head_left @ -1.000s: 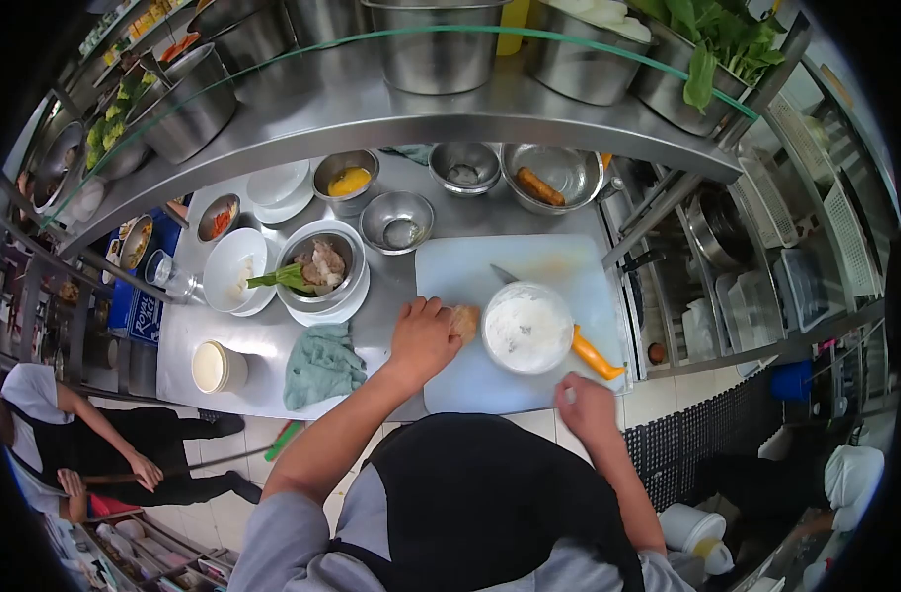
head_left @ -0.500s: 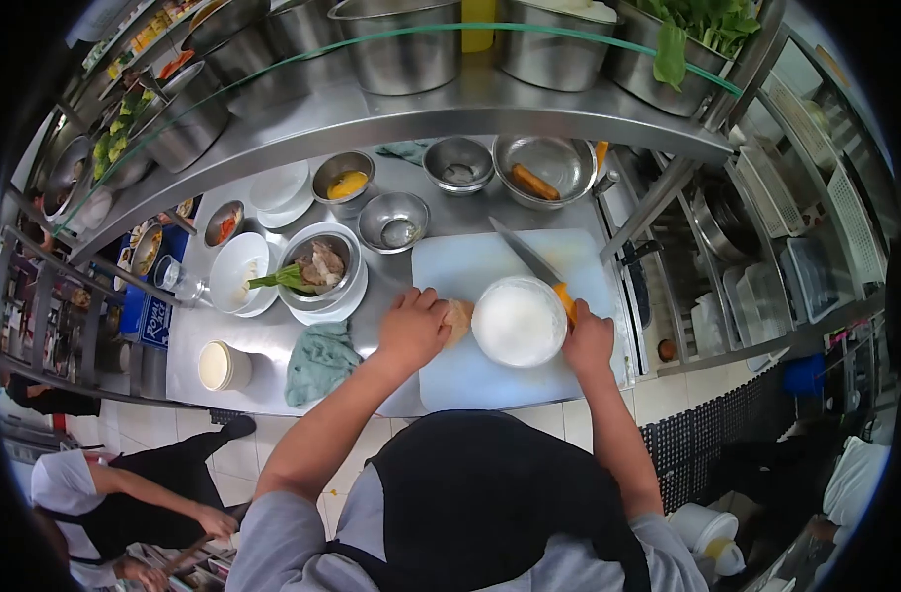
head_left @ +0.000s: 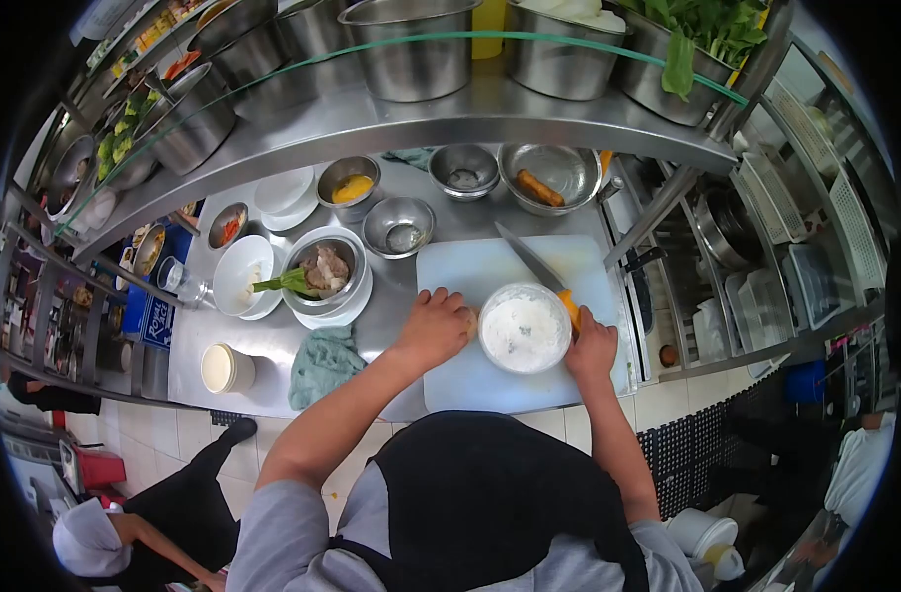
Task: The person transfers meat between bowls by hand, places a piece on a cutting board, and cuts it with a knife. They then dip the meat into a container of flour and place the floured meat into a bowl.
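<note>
A round bowl of white powder point(head_left: 525, 330) rests on the white cutting board point(head_left: 450, 380). My right hand point(head_left: 592, 347) grips its right rim, beside the orange handle of a knife point(head_left: 531, 259) whose blade points up and left. On the bowl's left, my left hand point(head_left: 437, 325) has its fingers curled over a tan piece, which is mostly hidden; only a sliver shows by the fingertips. A green cloth point(head_left: 325, 368) lies left of the board. Behind it, a metal bowl with meat and green stalks point(head_left: 324, 273) sits on a white plate.
Metal bowls point(head_left: 399, 227) stand behind the board, one with yellow liquid point(head_left: 352, 187), another with a brown stick-shaped item point(head_left: 539, 187). A cream-coloured tub point(head_left: 226, 368) is at the left front. A steel shelf point(head_left: 421, 138) crosses above. Another person point(head_left: 174, 513) is at lower left.
The powder has shifted in the bowl and its surface now looks uneven. The tan piece has become more hidden beside my left hand. The person at lower left has bent lower.
</note>
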The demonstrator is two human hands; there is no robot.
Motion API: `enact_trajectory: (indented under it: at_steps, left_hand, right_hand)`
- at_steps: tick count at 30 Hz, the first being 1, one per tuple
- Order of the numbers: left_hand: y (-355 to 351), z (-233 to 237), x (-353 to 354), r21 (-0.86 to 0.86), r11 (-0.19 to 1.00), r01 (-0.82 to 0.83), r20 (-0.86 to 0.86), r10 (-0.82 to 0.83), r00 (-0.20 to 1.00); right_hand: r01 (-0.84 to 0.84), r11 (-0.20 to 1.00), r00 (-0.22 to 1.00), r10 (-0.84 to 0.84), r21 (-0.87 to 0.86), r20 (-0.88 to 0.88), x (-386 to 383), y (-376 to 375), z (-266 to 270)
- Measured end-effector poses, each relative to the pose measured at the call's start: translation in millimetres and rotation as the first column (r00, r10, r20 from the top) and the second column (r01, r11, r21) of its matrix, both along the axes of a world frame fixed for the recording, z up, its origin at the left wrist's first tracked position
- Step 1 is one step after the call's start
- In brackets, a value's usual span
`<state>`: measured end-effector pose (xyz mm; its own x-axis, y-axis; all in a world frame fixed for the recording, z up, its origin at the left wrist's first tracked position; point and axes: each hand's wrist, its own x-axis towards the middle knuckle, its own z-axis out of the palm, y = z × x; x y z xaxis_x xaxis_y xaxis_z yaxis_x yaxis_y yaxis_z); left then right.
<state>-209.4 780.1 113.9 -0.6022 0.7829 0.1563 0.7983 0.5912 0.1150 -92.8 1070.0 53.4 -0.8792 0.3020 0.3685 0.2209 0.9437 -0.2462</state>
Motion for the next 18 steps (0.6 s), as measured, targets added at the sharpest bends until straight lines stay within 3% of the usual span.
enact_trajectory:
  at_steps: [4,6,7,9,10,12,15,18]
  left_hand:
    - [-8.9,-3.6,-8.0,0.043,0.999,-0.033,-0.003,0.033,0.999]
    - [-12.8,2.3,-12.6,0.099,0.982,-0.159,0.211,0.135,0.968]
    - [-16.4,5.6,-15.6,0.098,0.982,-0.16,0.212,0.137,0.968]
    - [-24.6,15.4,-22.3,0.188,0.943,-0.274,0.461,0.161,0.873]
    - [-29.5,16.7,-25.3,0.187,0.943,-0.276,0.461,0.164,0.872]
    - [-38.3,18.3,-30.2,0.193,0.892,-0.409,0.677,0.181,0.713]
    - [-46.3,17.0,-31.0,0.279,0.827,-0.487,0.77,0.11,0.628]
    - [-40.3,22.6,-27.5,0.235,0.883,-0.406,0.775,0.082,0.627]
  right_hand:
    - [0.016,1.0,1.0,-0.015,-0.025,0.024,0.2,-2.2,1.9]
    - [0.017,0.999,1.0,-0.016,-0.03,0.023,0.3,-2.8,3.9]
    - [0.016,0.999,1.0,-0.016,-0.032,0.024,0.2,-3.0,4.7]
    - [0.015,0.999,1.0,-0.015,-0.035,0.019,0.3,-3.6,5.3]
    - [0.016,0.999,1.0,-0.015,-0.035,0.013,0.3,-3.7,5.7]
    - [0.015,0.999,1.0,-0.014,-0.036,0.02,0.2,-3.9,8.5]
    - [0.019,0.999,1.0,-0.018,-0.033,0.023,0.6,-4.3,6.6]
    - [0.025,0.999,0.999,-0.024,-0.038,0.028,-0.9,-0.8,0.4]
